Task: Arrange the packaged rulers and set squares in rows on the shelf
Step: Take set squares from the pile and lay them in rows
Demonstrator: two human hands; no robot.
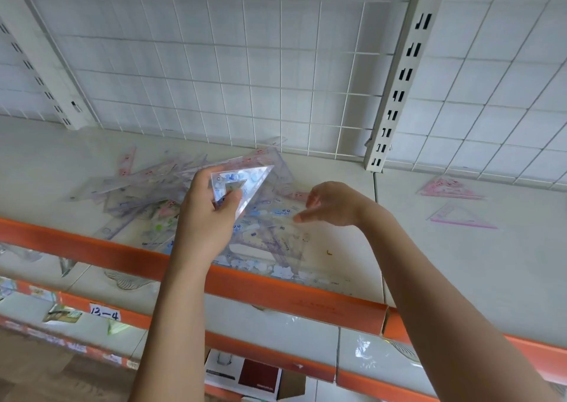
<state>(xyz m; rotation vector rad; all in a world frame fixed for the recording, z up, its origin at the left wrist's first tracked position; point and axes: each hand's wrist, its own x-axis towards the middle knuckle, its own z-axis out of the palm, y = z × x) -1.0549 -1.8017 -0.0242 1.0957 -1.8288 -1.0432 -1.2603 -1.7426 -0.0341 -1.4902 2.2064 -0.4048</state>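
My left hand [208, 211] grips a clear packaged set square with blue print [245, 180], lifted above a jumbled pile of packaged rulers and set squares [147, 199] on the white shelf [429, 263]. My right hand [331, 203] hovers just right of the pile with fingers loosely curled, holding nothing. Two pink set squares lie flat on the shelf's right part: one near the back [446, 188], one in front of it [460, 216].
An orange rail [276, 291] runs along the shelf's front edge. White wire grid [230, 64] backs the shelf, with a slotted upright [402, 76] at right. Lower shelves hold clear packets, a label reading 13-4 [104, 312] and a white-and-maroon box [245, 377].
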